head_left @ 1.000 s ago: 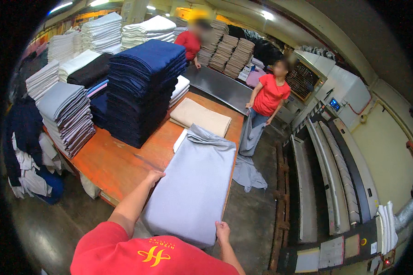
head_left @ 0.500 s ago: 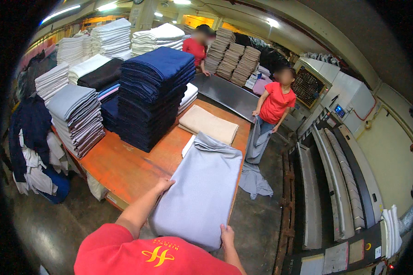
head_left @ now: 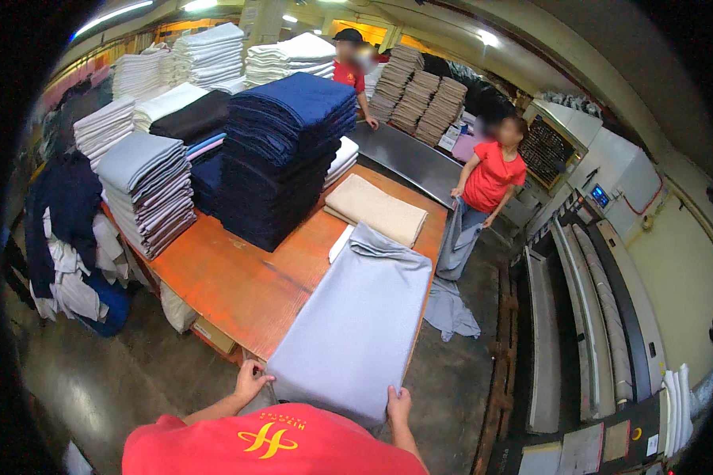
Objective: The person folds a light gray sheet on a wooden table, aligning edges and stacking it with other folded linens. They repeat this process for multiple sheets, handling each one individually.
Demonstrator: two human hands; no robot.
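Note:
A long pale grey cloth (head_left: 348,317), creased at its far end, lies folded along the right side of the orange wooden table (head_left: 230,289) and drapes toward me. My left hand (head_left: 253,378) pinches its near left corner at the table's front edge. My right hand (head_left: 398,402) grips its near right edge. Beyond it lie a folded beige cloth (head_left: 376,207) and a white piece under that. To the left stand a tall navy stack (head_left: 281,158) and a grey-topped stack (head_left: 146,190) of folded cloth.
Two co-workers stand across: one (head_left: 348,83) at a dark metal surface (head_left: 396,162), another (head_left: 491,178) holding grey fabric (head_left: 451,305) trailing on the floor. A long roller machine (head_left: 586,317) lines the right. Loose dark and white cloths (head_left: 63,237) hang at left, before more stacks.
My left hand has moved down along the grey cloth's left edge to its near corner. My right hand stays on the right edge. The view has shifted slightly.

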